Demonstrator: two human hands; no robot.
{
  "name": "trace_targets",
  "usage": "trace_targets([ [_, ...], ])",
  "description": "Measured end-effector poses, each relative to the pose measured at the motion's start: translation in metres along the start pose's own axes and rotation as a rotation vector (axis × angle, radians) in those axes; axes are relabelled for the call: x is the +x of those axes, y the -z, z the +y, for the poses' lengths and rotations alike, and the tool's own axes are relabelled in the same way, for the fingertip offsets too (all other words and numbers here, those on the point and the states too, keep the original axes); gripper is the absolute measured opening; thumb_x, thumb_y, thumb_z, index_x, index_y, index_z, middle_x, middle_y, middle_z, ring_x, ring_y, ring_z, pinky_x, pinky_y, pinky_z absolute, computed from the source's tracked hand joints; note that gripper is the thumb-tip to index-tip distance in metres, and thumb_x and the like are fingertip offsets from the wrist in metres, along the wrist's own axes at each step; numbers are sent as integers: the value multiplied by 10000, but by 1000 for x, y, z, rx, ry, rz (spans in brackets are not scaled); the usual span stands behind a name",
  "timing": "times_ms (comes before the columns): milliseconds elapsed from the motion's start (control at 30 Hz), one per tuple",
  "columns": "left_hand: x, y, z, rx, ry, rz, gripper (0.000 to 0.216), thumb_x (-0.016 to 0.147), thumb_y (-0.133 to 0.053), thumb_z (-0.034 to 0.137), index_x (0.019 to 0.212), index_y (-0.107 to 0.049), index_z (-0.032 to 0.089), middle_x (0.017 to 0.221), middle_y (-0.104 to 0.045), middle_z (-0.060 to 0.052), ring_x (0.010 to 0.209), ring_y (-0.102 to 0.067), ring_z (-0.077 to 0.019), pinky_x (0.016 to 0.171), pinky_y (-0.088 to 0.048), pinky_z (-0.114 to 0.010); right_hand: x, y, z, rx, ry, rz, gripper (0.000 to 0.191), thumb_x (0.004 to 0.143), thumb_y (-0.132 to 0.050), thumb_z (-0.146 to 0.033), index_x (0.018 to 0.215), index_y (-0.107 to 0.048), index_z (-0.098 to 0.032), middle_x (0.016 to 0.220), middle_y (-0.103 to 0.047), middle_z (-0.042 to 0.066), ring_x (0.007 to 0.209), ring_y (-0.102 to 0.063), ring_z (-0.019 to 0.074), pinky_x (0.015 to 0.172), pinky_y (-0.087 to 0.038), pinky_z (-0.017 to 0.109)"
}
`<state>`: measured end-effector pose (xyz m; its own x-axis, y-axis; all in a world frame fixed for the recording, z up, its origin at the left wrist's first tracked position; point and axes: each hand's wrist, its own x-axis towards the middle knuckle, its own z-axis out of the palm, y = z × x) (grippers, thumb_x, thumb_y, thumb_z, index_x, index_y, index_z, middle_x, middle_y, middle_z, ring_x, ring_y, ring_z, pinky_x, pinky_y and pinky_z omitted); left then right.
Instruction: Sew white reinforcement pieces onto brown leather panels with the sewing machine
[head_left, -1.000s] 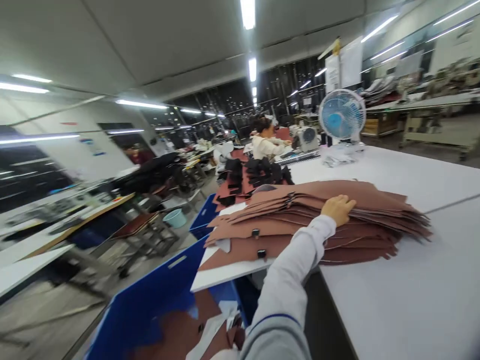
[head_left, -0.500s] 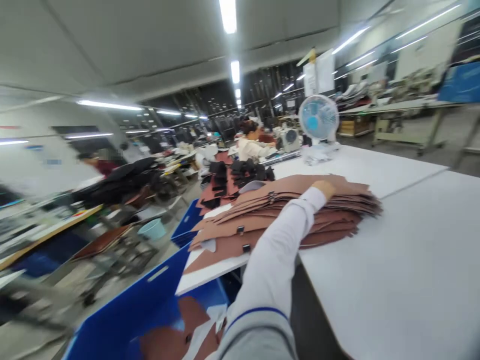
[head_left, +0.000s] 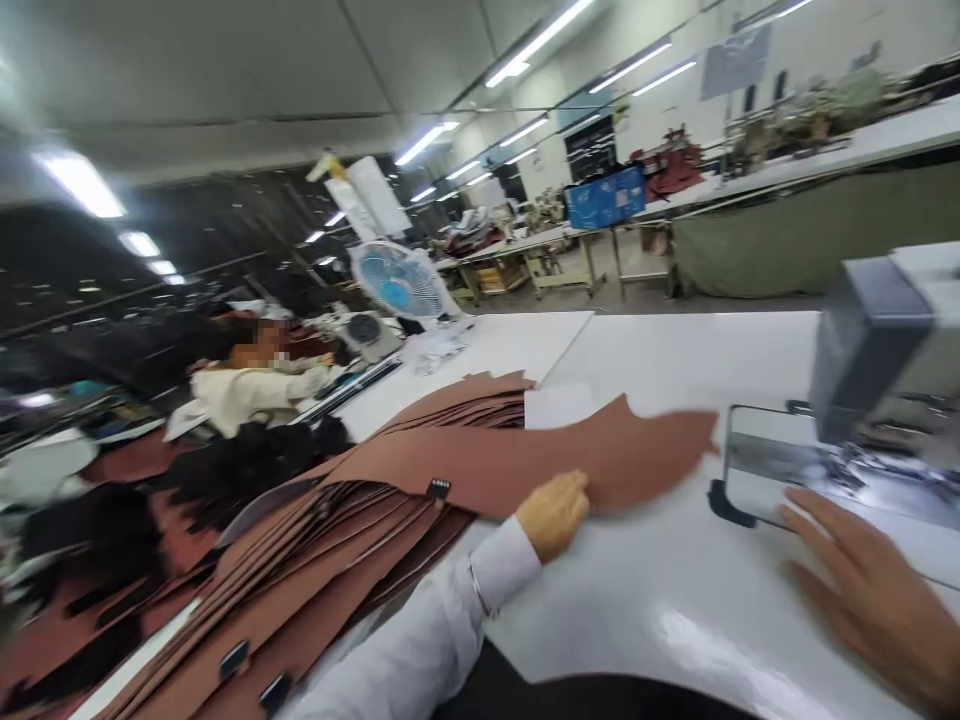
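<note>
My left hand (head_left: 553, 513) grips the near edge of a brown cut leather piece (head_left: 540, 455), which juts out rightward over the white table (head_left: 660, 620). That piece comes off the top of a tall stack of like brown pieces (head_left: 315, 560) with small black clips. My right hand (head_left: 874, 590) hovers low at the right with fingers stretched out and apart, holding nothing, close to a phone (head_left: 780, 465) lying on the table.
A grey sewing machine head (head_left: 877, 350) stands at the far right behind the phone. A white-and-blue desk fan (head_left: 401, 283) sits at the table's far end. Another worker in a cream top (head_left: 251, 385) sits at the left, beside dark cut pieces (head_left: 247, 460).
The view has swung right. My left hand left the top of the stack and now pulls one brown piece out to the right. My right hand, the phone and machine came into view.
</note>
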<state>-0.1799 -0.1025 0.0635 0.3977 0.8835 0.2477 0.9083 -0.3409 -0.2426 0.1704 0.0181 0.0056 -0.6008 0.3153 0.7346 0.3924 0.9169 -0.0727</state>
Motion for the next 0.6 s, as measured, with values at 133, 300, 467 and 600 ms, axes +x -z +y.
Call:
trace_targets([
  [133, 0, -41, 40, -169, -271, -171, 345, 815, -367, 90, 1121, -523, 113, 1337, -437, -142, 1281, -347, -268, 999, -395, -424, -4, 1, -14, -79, 136, -351, 532, 894, -442, -336, 1376, -308, -156, 1390, -334, 92, 1269, -309, 267, 1015, -322, 456],
  [300, 38, -31, 11, -299, -303, -392, 643, 750, -348, 11, 1337, -339, 274, 1400, -369, -9, 1331, -256, -208, 1071, -283, -432, -17, 15, -31, -95, 0, -398, 444, 872, -504, -331, 1282, -455, -169, 1352, -396, 81, 1233, -360, 248, 964, -366, 393],
  [467, 101, 8, 39, -379, -271, -428, 614, 730, -557, 180, 1315, -385, 245, 1377, -400, -85, 1250, -393, -290, 997, -369, -473, -18, 23, -44, -17, -120, -455, 494, 857, -530, -376, 1278, -442, -134, 1355, -374, 139, 1250, -315, 288, 957, -345, 421],
  [600, 185, 34, 141, -703, -469, -212, 464, 818, -520, 262, 1272, -426, 247, 1287, -508, -60, 1171, -480, -207, 993, -394, -377, -12, 20, -44, 92, -219, -478, 425, 877, -480, -382, 1212, -491, -120, 1244, -484, 145, 1178, -392, 266, 950, -343, 413],
])
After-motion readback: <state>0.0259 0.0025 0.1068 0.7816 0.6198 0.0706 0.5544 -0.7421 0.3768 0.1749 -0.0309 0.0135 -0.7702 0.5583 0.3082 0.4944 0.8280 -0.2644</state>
